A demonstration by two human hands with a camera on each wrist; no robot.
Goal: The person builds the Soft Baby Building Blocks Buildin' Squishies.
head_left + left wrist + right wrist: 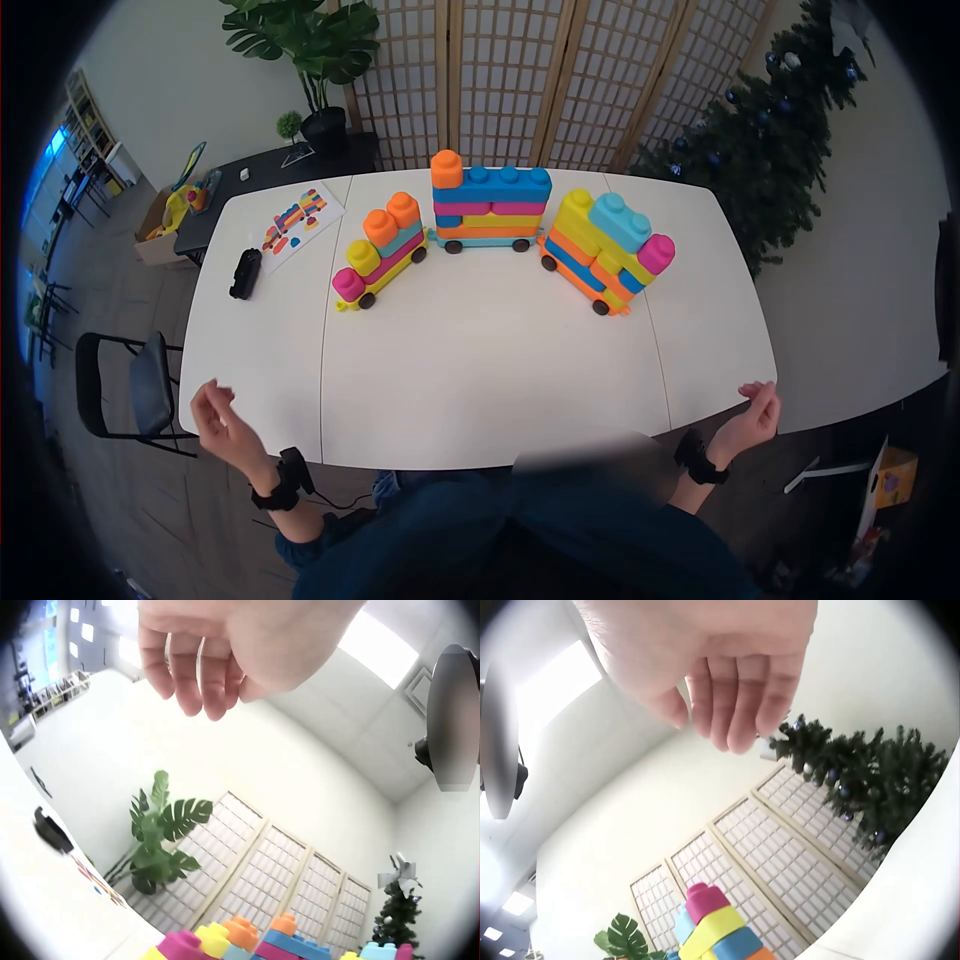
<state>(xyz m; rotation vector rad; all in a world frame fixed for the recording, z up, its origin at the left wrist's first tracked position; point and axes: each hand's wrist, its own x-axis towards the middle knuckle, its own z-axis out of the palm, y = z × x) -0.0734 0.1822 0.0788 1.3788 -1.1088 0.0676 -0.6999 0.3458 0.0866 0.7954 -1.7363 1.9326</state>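
Near the table's left front corner my left hand is raised, palm up, with loosely bent fingers and nothing in them. My right hand mirrors it at the right front corner, also holding nothing. Both wrist views show relaxed fingers against the wall and ceiling. Toward the back of the table stand three wheeled cars of chunky toy building blocks in an arc. The left car steps up from a pink block to orange ones. A tall, mostly blue-topped car is in the middle. The right car carries yellow, light blue and pink blocks.
The white table has a printed picture sheet and a black object at its left. A folding chair stands left, a decorated tree right. Behind are a folding screen and a potted plant.
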